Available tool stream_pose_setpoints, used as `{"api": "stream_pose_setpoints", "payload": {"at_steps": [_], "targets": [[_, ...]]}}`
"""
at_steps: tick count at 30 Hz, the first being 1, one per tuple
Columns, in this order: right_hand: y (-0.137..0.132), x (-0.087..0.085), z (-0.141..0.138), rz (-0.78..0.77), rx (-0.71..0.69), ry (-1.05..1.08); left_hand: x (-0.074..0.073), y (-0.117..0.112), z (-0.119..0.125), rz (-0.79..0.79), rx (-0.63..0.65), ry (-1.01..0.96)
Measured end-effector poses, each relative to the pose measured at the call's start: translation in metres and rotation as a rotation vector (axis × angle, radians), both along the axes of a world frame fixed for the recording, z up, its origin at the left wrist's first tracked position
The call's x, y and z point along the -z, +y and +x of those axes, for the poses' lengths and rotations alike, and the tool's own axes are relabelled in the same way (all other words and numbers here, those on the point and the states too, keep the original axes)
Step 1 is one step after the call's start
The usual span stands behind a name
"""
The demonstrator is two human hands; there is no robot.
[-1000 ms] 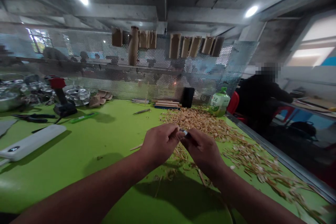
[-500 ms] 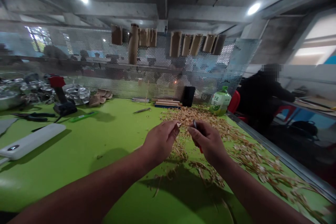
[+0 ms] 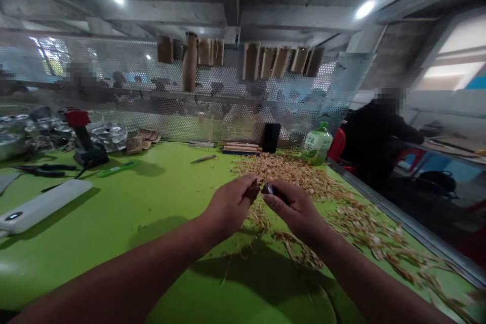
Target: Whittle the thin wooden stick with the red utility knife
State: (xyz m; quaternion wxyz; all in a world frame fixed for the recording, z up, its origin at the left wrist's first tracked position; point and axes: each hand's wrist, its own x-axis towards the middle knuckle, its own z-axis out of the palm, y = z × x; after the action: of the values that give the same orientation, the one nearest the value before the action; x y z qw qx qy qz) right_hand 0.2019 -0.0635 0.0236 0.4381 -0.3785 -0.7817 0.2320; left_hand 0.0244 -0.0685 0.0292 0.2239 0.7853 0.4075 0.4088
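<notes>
My left hand [image 3: 231, 203] is closed in a pinch above the green table, around a small piece of wood [image 3: 260, 182] that is mostly hidden by the fingers. Close beside it, my right hand [image 3: 296, 205] grips a small knife. The knife's dark metal blade [image 3: 269, 188] shows by the right thumb and points toward the left fingertips; its handle is covered by the hand. Curled wood shavings [image 3: 288, 167] lie heaped behind and below both hands.
A green tea bottle [image 3: 317, 144] and a black phone [image 3: 271, 137] stand at the back. To the left are a red and black cordless drill [image 3: 85, 136], pliers [image 3: 45, 169], a green cutter [image 3: 118, 168] and a white device [image 3: 49, 206]. A person [image 3: 379, 131] sits at the right.
My right hand has moved left, bringing the blade up close to the left fingers. The pale wood tip and the knife's red part, visible before, are now mostly hidden.
</notes>
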Motion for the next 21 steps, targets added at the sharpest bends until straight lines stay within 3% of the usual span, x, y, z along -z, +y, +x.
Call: {"api": "stream_pose_setpoints", "payload": {"at_steps": [7,16,21], "targets": [[-0.001,-0.001,0.000,0.016,0.011,-0.119,-0.007,-0.001,-0.004,0.094,-0.024,0.060],[-0.004,-0.003,-0.001,-0.055,-0.006,-0.073,-0.013,-0.003,-0.009,0.131,-0.008,0.132],[-0.004,-0.004,-0.001,-0.063,-0.024,-0.074,-0.012,-0.001,-0.014,0.261,-0.017,0.248]]}}
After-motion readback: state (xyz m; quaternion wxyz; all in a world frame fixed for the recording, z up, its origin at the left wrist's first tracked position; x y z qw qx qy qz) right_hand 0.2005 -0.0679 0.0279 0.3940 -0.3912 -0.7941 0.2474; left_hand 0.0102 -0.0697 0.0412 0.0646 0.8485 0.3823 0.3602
